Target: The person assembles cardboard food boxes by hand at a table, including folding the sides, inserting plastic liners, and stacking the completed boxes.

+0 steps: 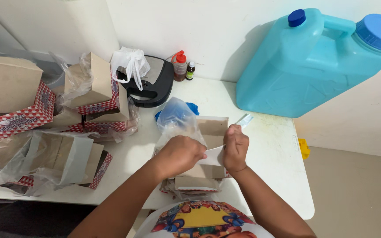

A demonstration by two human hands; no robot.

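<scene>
My left hand [179, 155] and my right hand [235, 147] both pinch a small white sheet of paper [214, 156] over a flat brown cardboard box blank [213, 130] on the white table [270, 150]. A clear plastic bag [176, 118] with something blue inside lies just behind my left hand. More flat box blanks [195, 184] with red checked edges lie stacked under my wrists at the table's front edge.
Folded red-checked boxes [20, 117] and plastic-wrapped boxes [93, 86] crowd the left side. A black sandwich press [155, 83] with a white bag stands at the back, next to two small bottles [181, 66]. A big turquoise water jug [314, 61] fills the back right.
</scene>
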